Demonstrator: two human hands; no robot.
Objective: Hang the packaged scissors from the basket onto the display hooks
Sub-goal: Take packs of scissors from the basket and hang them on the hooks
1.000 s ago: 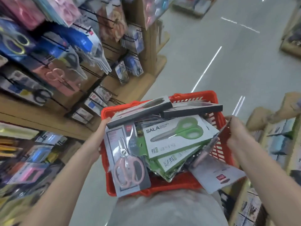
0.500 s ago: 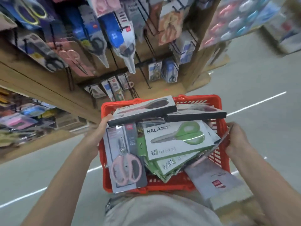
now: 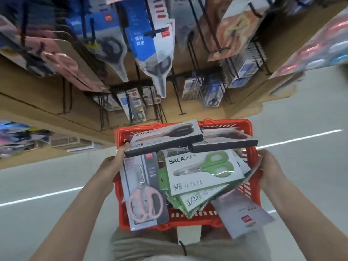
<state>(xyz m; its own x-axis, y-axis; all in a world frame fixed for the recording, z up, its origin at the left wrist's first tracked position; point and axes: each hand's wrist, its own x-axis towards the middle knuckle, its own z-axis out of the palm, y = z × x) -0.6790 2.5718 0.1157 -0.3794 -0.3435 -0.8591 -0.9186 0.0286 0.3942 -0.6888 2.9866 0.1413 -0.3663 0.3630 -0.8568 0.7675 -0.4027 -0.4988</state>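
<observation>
A red plastic basket (image 3: pixel 250 132) is held at waist height between both hands, in front of a wooden display rack (image 3: pixel 47 102) fitted with black wire hooks (image 3: pixel 179 102). The basket's left rim is gripped by the left hand (image 3: pixel 114 162), its fingers curled over the edge beside a grey box; the right rim is clasped by the right hand (image 3: pixel 269 166), with the fingers hidden behind the side wall. The basket is piled with packaged scissors. On top, a white card pack (image 3: pixel 203 172) printed "SALA Scissors" and "155 mm" is seen, with green-handled scissors under its blister. Beneath it a second green-edged pack (image 3: pixel 201 198) marked "170 mm" is partly covered. Along the left side a grey card (image 3: pixel 148 189) carrying pink-handled scissors and the figure "170" is laid, overhanging the near rim. Across the far end two dark-edged boxes are stacked, the left one (image 3: pixel 163 138) lettered "SALA". A grey pack (image 3: pixel 243 213) with a small red logo is tipped over the near right corner. On the hooks above, blue-and-white blister packs (image 3: pixel 148 40) with red logo squares are hung; their print is too blurred to be read.
</observation>
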